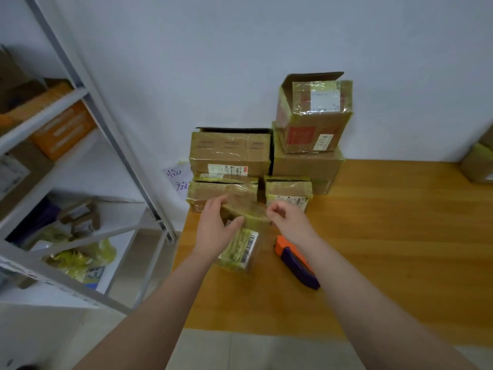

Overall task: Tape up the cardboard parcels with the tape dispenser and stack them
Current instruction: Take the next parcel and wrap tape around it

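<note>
A small taped cardboard parcel with a barcode label is held over the wooden table. My left hand grips its left side, thumb across the front. My right hand sits at the parcel's right top edge with curled fingers; whether it pinches the parcel or tape is unclear. The orange and purple tape dispenser lies on the table just right of the parcel, under my right wrist. Taped parcels are stacked at the wall: a left stack, a small one, and a right stack whose top box has an open flap.
A grey metal shelf rack with boxes and bags stands at the left, close to the table's left edge. Another carton sits at the far right of the table. A handwritten paper note hangs on the wall.
</note>
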